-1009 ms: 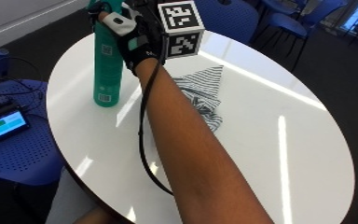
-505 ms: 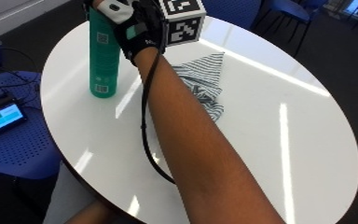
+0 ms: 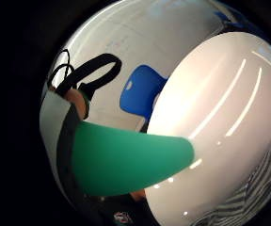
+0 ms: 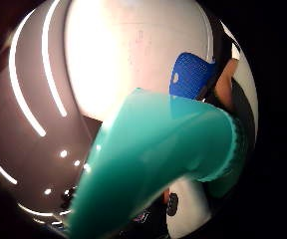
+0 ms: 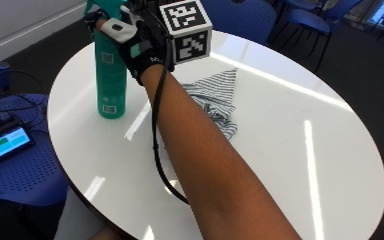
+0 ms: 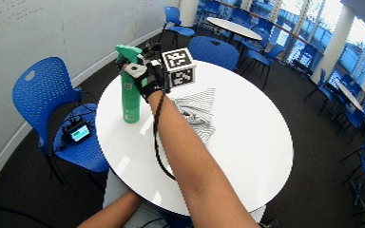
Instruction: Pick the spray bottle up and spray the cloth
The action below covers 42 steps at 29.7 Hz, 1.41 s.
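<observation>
Blue chair (image 6: 40,97) beside round table (image 5: 298,165); striped cloth (image 5: 215,100) near upright spray bottle (image 5: 110,75). Right hand (image 5: 142,45) grasps bottle's neck; nozzle cut off in outside view.

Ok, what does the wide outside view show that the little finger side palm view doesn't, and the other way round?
Only the wide outside view shows the whole upright green spray bottle with the gloved right hand at its top, the whole striped cloth spread beside it, and a small screen device on a blue chair seat. Only the palm view shows the bottle's body close against the palm. Both show the bottle, the white round table, a blue chair and part of the cloth.
</observation>
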### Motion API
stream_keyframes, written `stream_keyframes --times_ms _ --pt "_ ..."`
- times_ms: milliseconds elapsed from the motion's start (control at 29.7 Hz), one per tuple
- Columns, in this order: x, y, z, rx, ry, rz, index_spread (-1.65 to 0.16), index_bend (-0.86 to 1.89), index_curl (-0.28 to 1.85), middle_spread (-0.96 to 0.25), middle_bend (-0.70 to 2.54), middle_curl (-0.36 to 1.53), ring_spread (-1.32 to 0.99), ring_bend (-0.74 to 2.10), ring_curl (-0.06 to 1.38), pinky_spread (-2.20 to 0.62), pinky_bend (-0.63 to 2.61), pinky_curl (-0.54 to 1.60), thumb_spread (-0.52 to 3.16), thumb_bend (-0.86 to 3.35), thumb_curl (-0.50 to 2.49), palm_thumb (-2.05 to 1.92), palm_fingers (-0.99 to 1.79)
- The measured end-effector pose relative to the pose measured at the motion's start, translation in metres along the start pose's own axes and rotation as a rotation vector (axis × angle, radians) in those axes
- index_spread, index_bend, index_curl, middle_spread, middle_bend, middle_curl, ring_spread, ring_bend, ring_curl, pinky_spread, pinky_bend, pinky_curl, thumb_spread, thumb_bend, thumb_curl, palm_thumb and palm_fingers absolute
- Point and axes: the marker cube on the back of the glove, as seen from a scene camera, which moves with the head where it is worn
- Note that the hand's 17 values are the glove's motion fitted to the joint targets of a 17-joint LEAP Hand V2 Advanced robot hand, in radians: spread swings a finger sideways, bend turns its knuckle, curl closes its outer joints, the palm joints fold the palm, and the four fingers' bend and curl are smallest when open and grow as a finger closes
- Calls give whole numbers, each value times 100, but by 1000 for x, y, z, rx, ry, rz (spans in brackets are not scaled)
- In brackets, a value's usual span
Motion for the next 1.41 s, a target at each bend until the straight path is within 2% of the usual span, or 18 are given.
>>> stream_keyframes --times_ms 168,269,437,538,875,1211,1413 --pt "12 8 4 5 51 27 -35 20 55 -27 38 49 -22 50 44 -20 39 37 43 -3 73 95 121" --pt "20 12 5 14 76 47 -36 17 54 -27 45 51 -21 47 43 -8 20 33 47 -4 72 95 101" --pt "34 16 8 -11 88 79 -35 12 50 -27 49 52 -20 45 43 3 12 29 60 -7 68 86 94" --pt "38 18 8 -24 109 90 -36 -1 43 -25 49 51 -19 47 43 8 18 29 69 -7 64 79 80" --pt "19 24 -20 0 246 41 -36 3 30 -10 21 41 -11 39 41 20 42 36 79 -7 52 63 20" --pt "7 72 -46 -86 488 -61 -37 9 22 -1 19 37 -6 37 35 23 48 36 82 -6 44 52 8" --pt "-15 112 -47 -229 581 -136 -39 16 23 1 18 36 -3 34 34 24 47 36 83 -6 41 46 5"
